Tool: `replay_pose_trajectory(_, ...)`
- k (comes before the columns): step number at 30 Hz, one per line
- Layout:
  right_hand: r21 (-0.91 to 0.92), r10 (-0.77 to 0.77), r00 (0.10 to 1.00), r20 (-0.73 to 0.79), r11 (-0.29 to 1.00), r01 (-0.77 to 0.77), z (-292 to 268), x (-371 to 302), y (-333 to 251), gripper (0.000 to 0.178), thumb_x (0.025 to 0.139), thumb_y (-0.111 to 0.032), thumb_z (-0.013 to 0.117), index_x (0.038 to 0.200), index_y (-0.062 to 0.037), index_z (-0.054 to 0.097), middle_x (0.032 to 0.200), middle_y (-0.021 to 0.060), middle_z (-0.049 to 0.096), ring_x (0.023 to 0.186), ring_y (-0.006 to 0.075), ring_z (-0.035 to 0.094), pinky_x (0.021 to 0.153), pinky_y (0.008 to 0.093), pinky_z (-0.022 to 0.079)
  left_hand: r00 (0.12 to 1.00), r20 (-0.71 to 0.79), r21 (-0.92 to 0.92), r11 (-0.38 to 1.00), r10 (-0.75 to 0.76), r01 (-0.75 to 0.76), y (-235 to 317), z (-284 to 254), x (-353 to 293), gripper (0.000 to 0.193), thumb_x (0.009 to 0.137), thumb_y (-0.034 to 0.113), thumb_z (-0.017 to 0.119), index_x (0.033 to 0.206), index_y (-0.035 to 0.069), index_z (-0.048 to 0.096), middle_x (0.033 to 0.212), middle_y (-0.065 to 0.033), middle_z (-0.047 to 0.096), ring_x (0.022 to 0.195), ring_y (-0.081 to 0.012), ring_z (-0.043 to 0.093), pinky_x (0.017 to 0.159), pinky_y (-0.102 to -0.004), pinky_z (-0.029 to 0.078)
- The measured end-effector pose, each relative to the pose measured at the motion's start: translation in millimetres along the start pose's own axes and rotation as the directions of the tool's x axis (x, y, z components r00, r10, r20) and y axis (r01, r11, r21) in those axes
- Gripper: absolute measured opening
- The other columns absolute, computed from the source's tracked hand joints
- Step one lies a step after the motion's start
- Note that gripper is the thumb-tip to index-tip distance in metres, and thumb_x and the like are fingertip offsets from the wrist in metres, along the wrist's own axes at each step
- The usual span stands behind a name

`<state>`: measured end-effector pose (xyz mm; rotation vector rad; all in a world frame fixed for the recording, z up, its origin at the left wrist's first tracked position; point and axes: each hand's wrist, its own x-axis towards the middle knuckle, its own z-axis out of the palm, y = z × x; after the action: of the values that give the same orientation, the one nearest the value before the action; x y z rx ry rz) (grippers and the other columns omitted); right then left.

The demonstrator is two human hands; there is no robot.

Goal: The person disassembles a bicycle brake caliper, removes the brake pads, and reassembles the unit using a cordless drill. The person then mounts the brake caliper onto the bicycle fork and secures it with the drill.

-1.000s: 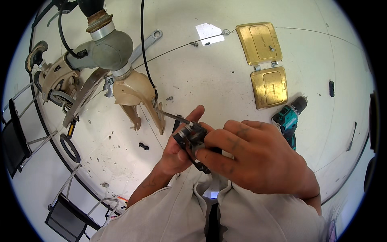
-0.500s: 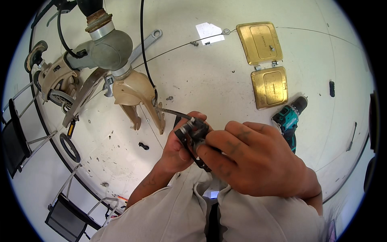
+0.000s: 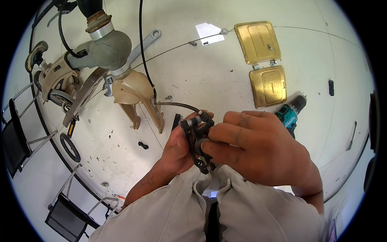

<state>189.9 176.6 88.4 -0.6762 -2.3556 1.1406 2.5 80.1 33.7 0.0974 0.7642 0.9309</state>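
Note:
A black disc brake caliper [image 3: 196, 139] is held up between my two hands, close to my lap. My left hand [image 3: 176, 150] is closed round its left side from behind. From the right, my right hand [image 3: 258, 147] is closed on it, thumb and fingers pressed to the caliper's right side and covering part of it. A black cable [image 3: 181, 105] runs from the caliper's top to the leg of a tan bicycle fork [image 3: 135, 90] standing to the upper left. Beside my left fingers, a dark strip [image 3: 176, 120] shows, its kind unclear.
On the white table, two gold metal plates [image 3: 244, 30] lie at the upper right, with a teal cordless drill [image 3: 288, 115] below them. A wrench [image 3: 151, 39] lies behind the fork. Small bolts [image 3: 168, 97] and a black part [image 3: 143, 145] are scattered about. Chairs [image 3: 72, 213] stand at the left.
The caliper has turned and shifted slightly right, and its cable now arches higher. My right hand has moved a little with it, both hands still gripping the caliper.

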Motion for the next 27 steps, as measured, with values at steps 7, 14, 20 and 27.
replay_pose_trajectory(7,-0.01,-0.019,1.0,0.004,1.0,0.019,2.9,-2.6,-2.3,0.027,0.063,-0.01,0.072,0.09,-0.0068,0.067,0.086,0.0017,0.055,0.07,0.0177,0.054,0.052,0.0291,0.046,0.996,0.082,-0.096,0.995,-0.017,0.025,0.1,-5.0,-2.9,0.104,0.083,0.052,0.068,0.15,0.0,0.009,0.123,-0.0091,0.051,0.115,-0.02,0.053,0.097,-0.0353,0.046)
replay_pose_trajectory(14,0.01,-0.032,0.999,0.019,0.999,0.032,3.2,-3.6,-4.3,0.027,0.066,-0.009,0.072,0.093,-0.0055,0.067,0.088,0.0029,0.056,0.073,0.018,0.055,0.054,0.0292,0.047,0.994,0.109,-0.084,0.996,-0.007,0.016,-2.1,-10.8,-5.6,0.105,0.082,0.051,0.07,0.152,0.004,0.006,0.126,-0.0106,0.046,0.119,-0.0219,0.05,0.098,-0.0368,0.044)
replay_pose_trajectory(20,0.031,-0.044,0.999,0.019,0.999,0.043,5.0,-5.7,-3.2,0.027,0.067,-0.008,0.072,0.094,-0.0048,0.068,0.091,0.0039,0.058,0.074,0.0184,0.055,0.055,0.0291,0.048,0.989,0.145,-0.057,0.998,0.026,-0.018,-4.0,-17.7,-6.3,0.101,0.083,0.05,0.07,0.153,0.011,0.01,0.125,-0.0131,0.047,0.116,-0.0234,0.05,0.097,-0.0363,0.044)
replay_pose_trajectory(27,0.084,-0.04,0.999,0.032,0.996,0.037,6.1,-5.7,-2.1,0.011,0.072,-0.007,0.066,0.08,-0.0013,0.063,0.086,0.0047,0.055,0.091,0.0186,0.057,0.067,0.0289,0.054,0.977,0.207,-0.055,0.997,0.055,-0.045,-6.6,-24.8,-4.1,0.097,0.083,0.048,0.071,0.154,0.015,0.013,0.125,-0.0163,0.047,0.113,-0.0242,0.052,0.095,-0.0354,0.044)
